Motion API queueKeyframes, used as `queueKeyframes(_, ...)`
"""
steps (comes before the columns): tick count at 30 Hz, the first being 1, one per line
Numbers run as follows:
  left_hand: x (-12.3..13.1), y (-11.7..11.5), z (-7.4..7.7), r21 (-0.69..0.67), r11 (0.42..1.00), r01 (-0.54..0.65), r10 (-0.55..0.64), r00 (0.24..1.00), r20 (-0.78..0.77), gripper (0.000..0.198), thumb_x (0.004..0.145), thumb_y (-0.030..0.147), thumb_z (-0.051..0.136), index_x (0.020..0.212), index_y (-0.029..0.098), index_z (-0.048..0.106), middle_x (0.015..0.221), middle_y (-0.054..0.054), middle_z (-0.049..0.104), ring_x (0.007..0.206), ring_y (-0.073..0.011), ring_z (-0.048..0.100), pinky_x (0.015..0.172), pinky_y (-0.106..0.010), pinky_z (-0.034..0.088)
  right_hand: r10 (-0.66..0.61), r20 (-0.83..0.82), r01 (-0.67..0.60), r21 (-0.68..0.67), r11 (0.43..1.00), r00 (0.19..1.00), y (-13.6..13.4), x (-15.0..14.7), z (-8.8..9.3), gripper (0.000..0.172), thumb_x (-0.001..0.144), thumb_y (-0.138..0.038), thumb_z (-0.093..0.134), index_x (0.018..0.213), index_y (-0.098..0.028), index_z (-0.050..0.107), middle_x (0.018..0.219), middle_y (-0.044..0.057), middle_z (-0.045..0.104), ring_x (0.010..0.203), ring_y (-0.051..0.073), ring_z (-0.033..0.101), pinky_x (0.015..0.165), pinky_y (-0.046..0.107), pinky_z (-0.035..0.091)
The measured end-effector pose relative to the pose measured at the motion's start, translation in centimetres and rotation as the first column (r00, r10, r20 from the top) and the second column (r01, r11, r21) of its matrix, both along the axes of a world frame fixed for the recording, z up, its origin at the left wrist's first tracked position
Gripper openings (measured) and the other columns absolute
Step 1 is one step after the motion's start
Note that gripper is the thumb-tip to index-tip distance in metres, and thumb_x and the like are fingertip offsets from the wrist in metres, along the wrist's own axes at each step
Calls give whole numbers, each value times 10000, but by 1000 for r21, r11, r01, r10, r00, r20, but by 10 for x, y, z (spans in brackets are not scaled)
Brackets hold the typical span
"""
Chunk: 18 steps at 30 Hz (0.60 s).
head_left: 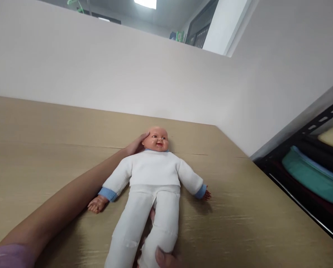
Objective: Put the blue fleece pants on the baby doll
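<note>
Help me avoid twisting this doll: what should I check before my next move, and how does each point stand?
1. Doll lying face up on the table: ok.
2. Left hand touching the side of the doll's head: ok.
3. Left fingers supporting the head from beneath: cannot tell, mostly hidden.
4. Right hand at the doll's leg, thumb on it: ok; the other fingers' hold cannot be made out.
5. Both blue cuffs in view, with the doll's hands showing beyond them: ok.
6. Whole doll in view: not ok, the lower edge cuts off its legs.
</note>
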<state>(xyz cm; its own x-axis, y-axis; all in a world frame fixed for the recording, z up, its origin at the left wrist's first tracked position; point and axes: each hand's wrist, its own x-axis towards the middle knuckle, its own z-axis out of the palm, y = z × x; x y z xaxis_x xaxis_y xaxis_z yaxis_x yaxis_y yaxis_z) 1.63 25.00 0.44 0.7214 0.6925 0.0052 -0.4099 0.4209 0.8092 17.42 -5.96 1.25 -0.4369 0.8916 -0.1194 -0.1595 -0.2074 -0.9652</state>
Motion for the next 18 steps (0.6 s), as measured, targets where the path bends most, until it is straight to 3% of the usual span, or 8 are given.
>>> queueKeyframes(5,0,-5,0,32,998,-48,50,996,-71,659,951,604,637,1395,118,655,1372,-181,737,1286,-363,692,1231,-473,439,-109,-171,84,-151,985,979,-19,-14,-23,854,839,-748,659,1558,-334,459,1387,109,699,1270,388,663,964,549,596)
queueKeyframes(10,4,-4,9,106,992,-68,78,992,-98,546,948,565,654,1312,162,713,1300,-147,780,1204,-328,732,1153,-442,506,-315,-416,158,-370,916,853,-26,-32,-33,934,729,-625,825,1541,-315,485,1487,111,651,1449,389,541,1190,577,444)
queueKeyframes(14,8,-2,16,168,983,-79,100,988,-121,475,935,553,660,1188,164,758,1172,-133,821,1105,-330,761,1085,-449,542,-381,-356,248,-365,897,853,-32,-34,-32,808,737,-496,895,1452,-281,586,1512,121,636,1467,357,531,1274,573,331)
queueKeyframes(18,6,0,18,274,948,-164,211,966,-150,446,898,543,697,1130,167,762,1119,-130,826,1066,-342,760,1036,-467,556,-459,-164,426,-201,882,873,-39,-35,-30,742,781,-510,874,1422,-237,621,1512,151,630,1498,359,490,1280,574,330)
